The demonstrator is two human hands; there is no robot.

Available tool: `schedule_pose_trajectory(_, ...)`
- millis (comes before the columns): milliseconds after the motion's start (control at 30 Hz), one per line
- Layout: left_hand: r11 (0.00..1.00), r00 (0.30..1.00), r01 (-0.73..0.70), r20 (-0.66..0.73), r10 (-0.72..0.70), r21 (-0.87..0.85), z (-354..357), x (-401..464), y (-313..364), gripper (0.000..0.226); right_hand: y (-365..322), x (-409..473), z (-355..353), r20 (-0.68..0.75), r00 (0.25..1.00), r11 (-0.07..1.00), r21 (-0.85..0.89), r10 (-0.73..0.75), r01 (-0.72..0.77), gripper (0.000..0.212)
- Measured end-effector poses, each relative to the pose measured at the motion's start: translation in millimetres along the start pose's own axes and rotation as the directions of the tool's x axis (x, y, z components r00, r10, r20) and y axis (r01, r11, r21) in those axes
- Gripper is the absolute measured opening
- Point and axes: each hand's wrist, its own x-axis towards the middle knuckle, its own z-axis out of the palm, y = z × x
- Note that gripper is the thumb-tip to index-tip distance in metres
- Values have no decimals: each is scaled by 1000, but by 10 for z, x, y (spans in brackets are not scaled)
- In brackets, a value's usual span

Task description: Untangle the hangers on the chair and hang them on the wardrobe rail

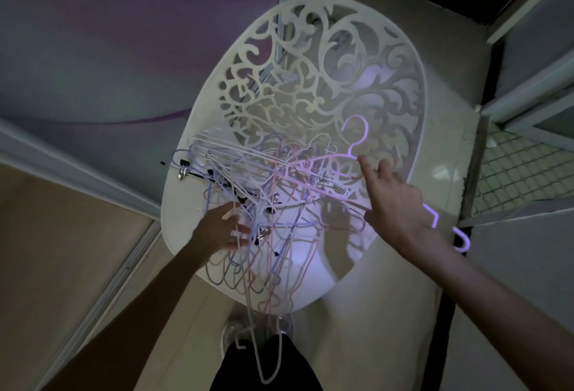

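On 1 chair (413, 105), uncountable tangled hangers (273, 192); 2 hands (400, 204), fingers spread.

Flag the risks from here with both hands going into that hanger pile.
1. The hangers are heavily interlocked; pulling the pink hanger near the right hand would likely drag others along.
2. Several hangers already droop over the chair seat's front edge toward the shoe; a tug could spill them onto the floor.
3. The left hand sits among thin wires, so fingers may snag.
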Motion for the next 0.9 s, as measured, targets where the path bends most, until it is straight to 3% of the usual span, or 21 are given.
schedule_pose_trajectory(167,998,998,5,60,-1,-68,5,65,-181,14,-121,-90,-7,-73,997,998,-62,-33,28,91)
schedule_pose_trajectory(267,994,999,32,-6,-32,-101,90,184,-200,4,-167,-124,-49,-80,996,993,-111,-42,33,90)
schedule_pose_trajectory(367,992,999,44,-20,-47,-116,161,274,-73,34,-148,-42,-66,-91,993,989,-134,-78,65,91)
schedule_pose_trajectory(633,995,998,60,-27,-58,77,259,594,301,68,-128,239,-406,-164,961,949,-263,-224,176,86)
schedule_pose_trajectory(800,951,980,-200,34,198,237,368,629,297,37,-247,623,-695,-150,932,890,-380,-329,253,65)
schedule_pose_trajectory(900,819,931,-330,21,364,469,370,580,188,28,-352,800,-754,-91,937,875,-397,-337,276,55)
